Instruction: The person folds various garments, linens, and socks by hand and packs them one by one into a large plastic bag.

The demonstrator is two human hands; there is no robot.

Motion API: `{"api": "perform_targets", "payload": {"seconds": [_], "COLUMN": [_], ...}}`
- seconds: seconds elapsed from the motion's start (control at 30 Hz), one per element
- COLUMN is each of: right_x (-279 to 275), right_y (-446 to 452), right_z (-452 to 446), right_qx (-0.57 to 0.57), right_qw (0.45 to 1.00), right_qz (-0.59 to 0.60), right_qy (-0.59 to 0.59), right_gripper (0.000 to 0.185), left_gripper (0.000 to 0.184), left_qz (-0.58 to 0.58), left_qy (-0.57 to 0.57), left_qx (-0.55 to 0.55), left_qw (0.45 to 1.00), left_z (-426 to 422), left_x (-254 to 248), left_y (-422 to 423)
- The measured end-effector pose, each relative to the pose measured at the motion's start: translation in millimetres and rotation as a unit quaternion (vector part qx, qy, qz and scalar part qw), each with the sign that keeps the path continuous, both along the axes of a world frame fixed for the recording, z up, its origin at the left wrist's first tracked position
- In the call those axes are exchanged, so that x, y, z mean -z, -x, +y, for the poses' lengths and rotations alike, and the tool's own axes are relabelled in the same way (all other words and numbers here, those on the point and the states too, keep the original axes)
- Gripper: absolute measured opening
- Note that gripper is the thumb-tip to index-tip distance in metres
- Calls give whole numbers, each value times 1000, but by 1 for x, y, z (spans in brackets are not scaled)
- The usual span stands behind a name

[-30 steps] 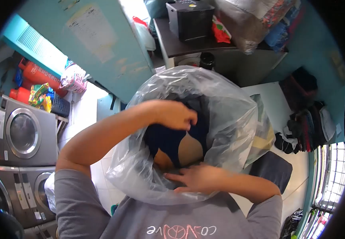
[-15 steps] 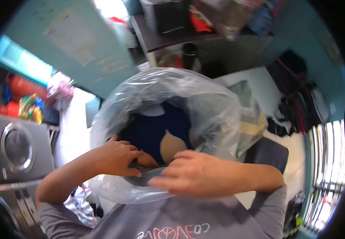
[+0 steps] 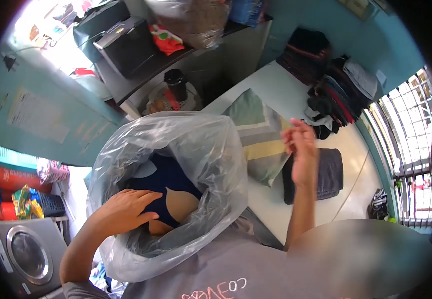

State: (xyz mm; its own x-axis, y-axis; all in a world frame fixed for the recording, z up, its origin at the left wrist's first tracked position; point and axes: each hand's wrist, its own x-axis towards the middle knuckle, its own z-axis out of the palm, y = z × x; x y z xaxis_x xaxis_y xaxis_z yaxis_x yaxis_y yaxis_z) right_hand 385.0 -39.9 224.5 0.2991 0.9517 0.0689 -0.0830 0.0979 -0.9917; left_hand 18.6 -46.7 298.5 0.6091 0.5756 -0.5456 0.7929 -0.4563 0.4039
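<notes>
A large clear plastic bag stands wide-mouthed against my front. Folded navy-and-tan fabric lies inside it. My left hand rests on this fabric, fingers stretched out and the thumb apart. Off to the right of the bag, my right hand is raised with its fingers loosely apart and nothing in it. Behind that hand lie a green, grey and yellow striped cloth item and a folded dark grey garment, both on the white table.
Stacked dark clothes sit at the table's far end, near a barred window. A dark shelf holding a black box is ahead. At lower left stands a front-loading washer.
My right hand has left the bag's mouth and moved right, over the table. The left hand stays at the bag, now on the fabric. My view has turned right.
</notes>
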Motion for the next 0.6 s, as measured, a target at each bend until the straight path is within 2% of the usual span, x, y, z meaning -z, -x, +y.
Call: {"api": "perform_targets", "payload": {"seconds": [0.07,0.13,0.17,0.23,0.27,0.33,0.4,0.47,0.53,0.6], "right_x": [121,194,196,199,203,212,212,202,225,225], "right_y": [-26,-38,-36,-28,-31,-48,-57,-60,-72,-74], "right_z": [2,-12,-13,-13,-11,3,15,26,39,51], "right_qx": [188,178,175,214,210,125,108,140,131,76], "right_qw": [972,961,961,904,904,886,881,884,910,900], "right_qz": [32,50,51,126,127,278,272,231,197,219], "right_qy": [134,206,207,349,350,349,373,380,341,370], "right_gripper": [44,59,59,73,73,85,87,88,86,70], "left_gripper": [43,43,42,42,41,41,40,40,43,42], "left_qz": [-10,-28,-46,-46,-49,-58,-65,-83,-109,-101], "left_qy": [-34,-42,-51,-58,-65,-74,-83,-81,-144,-234], "left_qx": [-14,-23,-35,-40,-39,-40,-48,-75,-90,-144], "left_qw": [999,998,997,997,996,995,993,990,979,956], "left_z": [3,5,6,7,7,6,3,2,2,-1], "left_x": [-1,-7,-11,-15,-18,-23,-25,-23,-14,-10], "left_y": [1,-2,-3,-6,-8,-9,-4,8,25,38]}}
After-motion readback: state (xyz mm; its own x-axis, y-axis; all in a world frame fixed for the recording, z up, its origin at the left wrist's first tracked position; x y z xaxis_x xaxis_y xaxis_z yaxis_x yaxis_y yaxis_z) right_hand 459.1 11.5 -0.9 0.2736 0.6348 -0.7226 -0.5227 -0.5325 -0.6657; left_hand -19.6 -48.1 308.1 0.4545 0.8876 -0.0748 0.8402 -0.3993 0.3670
